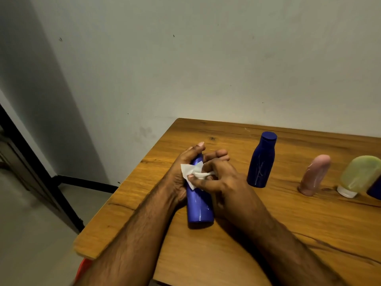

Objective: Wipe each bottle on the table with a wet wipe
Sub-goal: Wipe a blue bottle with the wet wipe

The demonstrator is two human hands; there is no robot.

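A tall blue bottle point(199, 207) is tilted over the wooden table point(288, 223), its base toward me. My left hand point(185, 168) wraps around its upper part and hides the top. My right hand point(218, 178) pinches a crumpled white wet wipe point(192, 172) against the bottle's side. A second blue bottle point(260, 162) with a round cap stands upright to the right. Further right stand a pink tube point(314, 176) and a yellow-green tube point(359, 176) on its white cap.
A dark blue object point(375, 188) is cut off by the right edge. The table's left edge point(127, 182) lies just left of my hands, with the floor below. A red object point(83, 269) shows under the table's near corner. A pale wall stands behind.
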